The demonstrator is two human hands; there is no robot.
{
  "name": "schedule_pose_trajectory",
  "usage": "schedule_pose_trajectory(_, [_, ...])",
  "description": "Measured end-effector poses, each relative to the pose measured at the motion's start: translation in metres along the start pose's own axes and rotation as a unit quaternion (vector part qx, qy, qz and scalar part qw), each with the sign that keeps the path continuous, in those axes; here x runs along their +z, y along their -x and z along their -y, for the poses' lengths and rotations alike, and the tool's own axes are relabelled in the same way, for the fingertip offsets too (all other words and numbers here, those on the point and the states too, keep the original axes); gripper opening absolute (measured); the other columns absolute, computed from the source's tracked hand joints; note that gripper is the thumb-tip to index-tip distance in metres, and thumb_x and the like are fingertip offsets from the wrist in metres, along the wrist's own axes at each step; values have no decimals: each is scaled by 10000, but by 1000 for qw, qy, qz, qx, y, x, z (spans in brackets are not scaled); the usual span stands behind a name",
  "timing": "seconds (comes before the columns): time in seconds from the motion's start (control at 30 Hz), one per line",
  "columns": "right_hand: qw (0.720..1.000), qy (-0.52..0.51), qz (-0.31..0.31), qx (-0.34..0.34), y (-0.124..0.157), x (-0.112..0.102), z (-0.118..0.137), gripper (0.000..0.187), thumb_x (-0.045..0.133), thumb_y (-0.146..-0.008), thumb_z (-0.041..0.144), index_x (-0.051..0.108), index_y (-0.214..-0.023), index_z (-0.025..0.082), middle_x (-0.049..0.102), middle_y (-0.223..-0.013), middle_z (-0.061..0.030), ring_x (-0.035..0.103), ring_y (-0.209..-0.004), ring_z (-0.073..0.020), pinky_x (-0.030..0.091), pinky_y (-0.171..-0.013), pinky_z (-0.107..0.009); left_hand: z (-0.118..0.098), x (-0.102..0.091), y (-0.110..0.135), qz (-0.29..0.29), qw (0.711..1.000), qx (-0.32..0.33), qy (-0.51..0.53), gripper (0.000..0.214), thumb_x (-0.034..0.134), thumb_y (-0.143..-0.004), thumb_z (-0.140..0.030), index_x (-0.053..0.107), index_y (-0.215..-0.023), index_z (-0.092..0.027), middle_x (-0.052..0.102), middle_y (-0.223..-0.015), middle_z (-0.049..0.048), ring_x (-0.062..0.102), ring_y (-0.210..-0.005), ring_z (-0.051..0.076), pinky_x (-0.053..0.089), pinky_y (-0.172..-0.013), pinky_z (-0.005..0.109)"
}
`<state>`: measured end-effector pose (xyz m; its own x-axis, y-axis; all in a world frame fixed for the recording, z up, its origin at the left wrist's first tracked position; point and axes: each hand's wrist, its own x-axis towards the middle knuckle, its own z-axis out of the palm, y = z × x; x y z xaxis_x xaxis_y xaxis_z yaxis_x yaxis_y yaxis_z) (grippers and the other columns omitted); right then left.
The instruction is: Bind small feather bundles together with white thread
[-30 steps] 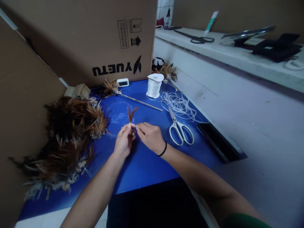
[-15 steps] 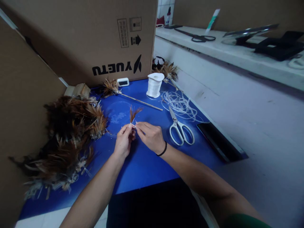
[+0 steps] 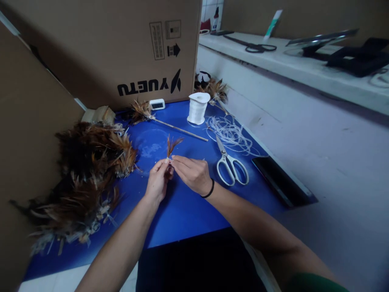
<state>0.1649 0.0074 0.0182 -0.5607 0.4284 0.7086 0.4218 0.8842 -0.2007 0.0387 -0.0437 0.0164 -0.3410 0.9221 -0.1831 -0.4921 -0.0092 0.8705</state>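
Observation:
A small bunch of brown feathers (image 3: 172, 147) stands upright, its base pinched by my left hand (image 3: 158, 178). My right hand (image 3: 194, 172), closed close beside it, pinches a thin white ribbon (image 3: 170, 161) that runs around the base of the feathers. Between the fingertips the ribbon is too small to follow fully. Beyond my hands lies a stick with feathers tied at one end (image 3: 179, 129). To the right of my right hand, white-handled scissors (image 3: 232, 166) rest on the blue table (image 3: 188, 219), blades pointing away.
Piles of brown feathers (image 3: 94, 154) cover the table's left. Behind are a white ribbon spool (image 3: 198, 108), loose cut ribbon (image 3: 231, 134) and a small white digital device (image 3: 157, 104). A dark phone (image 3: 282, 182) lies at the right edge. A large cardboard box (image 3: 152, 48) stands behind.
My right hand has moved slightly left, its fingertips now closer to the feather base and my left thumb. The left hand keeps its hold on the feathers.

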Motion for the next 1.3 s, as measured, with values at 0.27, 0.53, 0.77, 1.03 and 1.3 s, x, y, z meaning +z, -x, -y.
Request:
schedule_pose_trajectory(0.27, [999, -32, 33, 14, -2, -2, -1, 227, 482, -924, 228, 697, -994, 217, 697, -1068, -57, 656, -808, -136, 487, -737, -252, -1, 0, 1, 1, 1000, 2, 5, 229, 710, -717, -370, 624, -761, -162, 520, -588, -31, 469, -525, 63, 339, -488, 184])
schedule_pose_trajectory(0.53, [998, -55, 30, 0, -3, -6, -3, 244, 479, -925, 213, 682, -1060, 224, 703, -1042, -62, 669, -834, -143, 510, -748, -259, -2, 2, 2, -9, 1000, -1, 5, 251, 729, -690, -376, 627, -756, -157, 514, -577, -30, 465, -517, 63, 335, -484, 183])
schedule_pose_trajectory(0.77, [1000, -13, -16, 10, -1, -1, -4, 294, 463, -933, 214, 605, -1190, 190, 740, -893, -45, 675, -699, -130, 505, -682, -244, -2, 0, 2, 21, 1000, 4, 17, 239, 702, -723, -373, 629, -773, -151, 540, -652, -11, 467, -546, 61, 334, -488, 186])
schedule_pose_trajectory(1.03, [994, -85, -17, 67, -3, -2, -1, 214, 490, -925, 244, 666, -1036, 199, 735, -956, -33, 689, -783, -121, 512, -754, -225, -4, 2, 4, 23, 999, -2, 41, 221, 710, -713, -349, 622, -762, -153, 523, -651, -13, 465, -556, 66, 329, -479, 185])
schedule_pose_trajectory(1.3, [992, -112, -5, 50, -5, -5, -1, 256, 449, -934, 197, 687, -1028, 202, 721, -1008, -25, 674, -899, -125, 517, -803, -238, -3, 3, 3, 13, 999, 3, 35, 224, 711, -715, -360, 636, -774, -157, 526, -635, -12, 474, -558, 69, 332, -478, 187])
